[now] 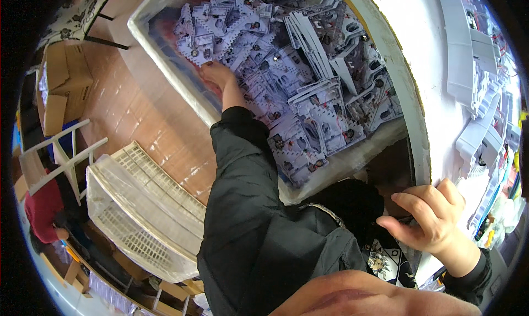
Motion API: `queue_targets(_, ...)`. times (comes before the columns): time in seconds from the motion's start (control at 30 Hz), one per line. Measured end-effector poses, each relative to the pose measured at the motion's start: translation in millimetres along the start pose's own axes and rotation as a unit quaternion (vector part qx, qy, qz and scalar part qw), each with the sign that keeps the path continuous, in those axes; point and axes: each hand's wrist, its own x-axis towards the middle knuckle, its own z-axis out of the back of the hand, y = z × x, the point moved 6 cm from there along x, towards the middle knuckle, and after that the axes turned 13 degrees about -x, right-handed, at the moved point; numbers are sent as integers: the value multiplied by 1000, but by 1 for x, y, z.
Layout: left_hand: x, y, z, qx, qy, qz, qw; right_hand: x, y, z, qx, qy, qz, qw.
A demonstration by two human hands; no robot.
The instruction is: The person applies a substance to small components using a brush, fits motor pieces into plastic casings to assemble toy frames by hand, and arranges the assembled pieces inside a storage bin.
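Note:
My left hand (218, 74) reaches down into a large pale bin (177, 80) with a plastic lining. Its fingers are bent against the lower edge of a pale plastic panel (196, 47) with notched sides; the fingertips are partly hidden, so what they grip is unclear. Many similar panels (286, 70) with small dark round parts and wires are heaped in the bin. At the lower right, my right hand (427, 219) is by the edge of a white table (435, 123), with its fingers loosely bent, the thumb apart and nothing in it.
More grey plastic housings (478, 90) lie along the table's far right side. Left of my arm sits a pale slatted crate (146, 211) with a plastic liner. A white stool frame (66, 161), a cardboard box (66, 84) and a person in a red top (44, 211) are farther left.

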Motion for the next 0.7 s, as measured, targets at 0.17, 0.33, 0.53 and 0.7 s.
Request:
queue_targets(0.17, -2, -7, 6, -10, -13, -25, 1000, -1, -2, -2, -1, 3, -5, 1000)
queue_targets(0.33, 5, -2, 10, 91, 32, -2, 995, -1, -2, -4, 2, 7, 3, 1000)
queue_targets(0.53, 0, -25, 7, 141, 99, 26, 985, 0, -1, -2, -4, 8, 1, 1000)
queue_targets(0.7, 0, -35, 18, 193, 100, -25, 976, 0, -1, -2, 7, 8, 1, 1000)
